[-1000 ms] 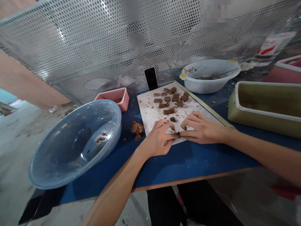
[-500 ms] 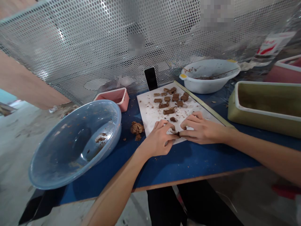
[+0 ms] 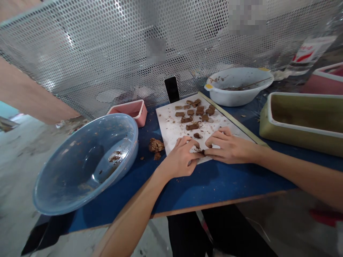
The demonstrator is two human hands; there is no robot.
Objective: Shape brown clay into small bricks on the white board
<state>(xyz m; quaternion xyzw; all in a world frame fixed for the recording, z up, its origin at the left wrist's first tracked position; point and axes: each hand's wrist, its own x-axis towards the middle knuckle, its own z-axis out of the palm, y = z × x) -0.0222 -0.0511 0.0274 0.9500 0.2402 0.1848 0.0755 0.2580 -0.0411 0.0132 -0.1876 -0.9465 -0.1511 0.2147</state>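
My left hand [image 3: 183, 157] and my right hand [image 3: 227, 145] meet at the near edge of a white board [image 3: 174, 132]. Their fingers are curled, thumbs and fingertips pressing from both sides on a small dark-brown clay piece [image 3: 203, 152], mostly hidden by them. A small brown lump [image 3: 197, 135] lies just beyond the fingertips. Farther up the board are several short clay blocks [image 3: 192, 126] with crumbs scattered around them. To the left of the board, on the blue table [image 3: 193, 194], sits a bigger crumbly clay lump [image 3: 155, 145].
A large blue basin [image 3: 66, 167] tilts at the left, with a pink box [image 3: 140, 113] behind it. A phone [image 3: 172, 89] leans on the perforated metal screen [image 3: 107, 53]. A yellow-green strip [image 3: 230, 117] edges the board. Rightward stand a white basin [image 3: 233, 98] and an olive planter [image 3: 300, 137].
Almost nothing differs. Both hands stay at the same spot on the clay piece, with at most a slight shift of the fingers.
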